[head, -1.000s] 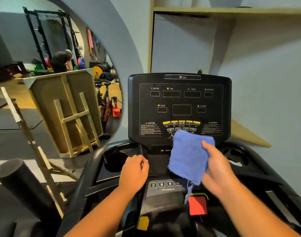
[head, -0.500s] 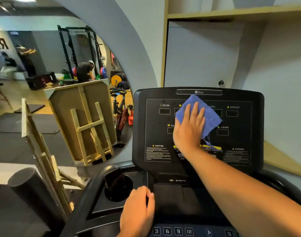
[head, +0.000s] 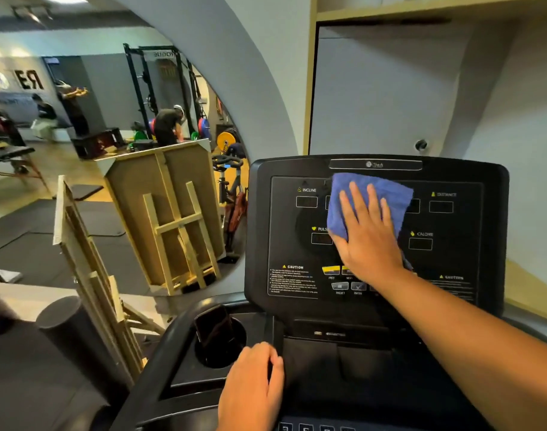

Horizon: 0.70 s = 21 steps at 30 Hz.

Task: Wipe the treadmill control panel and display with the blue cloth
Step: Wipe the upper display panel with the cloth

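Observation:
The black treadmill control panel (head: 452,259) stands upright in front of me, with small display windows and yellow buttons. A blue cloth (head: 359,189) lies flat against its upper middle, over the time and speed windows. My right hand (head: 370,234) presses the cloth to the panel with straight, spread fingers. My left hand (head: 253,387) rests on the console's lower deck beside the left cup holder, fingers bent over its edge, holding nothing.
A dark phone (head: 214,331) stands in the left cup holder. A row of number buttons (head: 306,427) sits at the bottom edge. Left of the treadmill are a black foam roller (head: 76,337), wooden frames (head: 88,275) and a large wall mirror (head: 110,150).
My right hand lifted the cloth from below the panel onto the display, then slid it slightly across the upper windows. My left hand stayed on the console deck.

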Motion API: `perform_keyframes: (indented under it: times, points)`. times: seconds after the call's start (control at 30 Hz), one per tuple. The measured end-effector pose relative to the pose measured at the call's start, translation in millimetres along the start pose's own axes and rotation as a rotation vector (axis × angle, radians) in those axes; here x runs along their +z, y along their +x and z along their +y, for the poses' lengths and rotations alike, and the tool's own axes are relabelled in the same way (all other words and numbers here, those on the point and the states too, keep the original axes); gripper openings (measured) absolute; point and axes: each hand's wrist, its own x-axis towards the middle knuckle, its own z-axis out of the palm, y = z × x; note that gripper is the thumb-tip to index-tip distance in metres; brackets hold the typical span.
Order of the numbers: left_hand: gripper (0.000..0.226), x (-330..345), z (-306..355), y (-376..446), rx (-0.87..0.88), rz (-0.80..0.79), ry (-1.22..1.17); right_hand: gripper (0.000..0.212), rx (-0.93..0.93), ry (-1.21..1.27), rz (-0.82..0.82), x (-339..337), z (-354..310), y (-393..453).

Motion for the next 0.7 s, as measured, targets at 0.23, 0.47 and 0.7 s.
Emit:
perform_keyframes:
  times: [0.23,0.47,0.7]
  points:
    - [0.017,-1,5,-3,-0.019,0.02,0.002,0.074,-0.461,-0.029,-0.023,15,-52,-11]
    - [0.018,-2,4,1,-0.048,-0.021,0.017,0.075,-0.214,-0.031,0.03,10,-12,-2]
    - [0.019,-3,6,1,-0.052,-0.008,0.016,0.074,-0.421,0.021,0.016,11,-96,26]
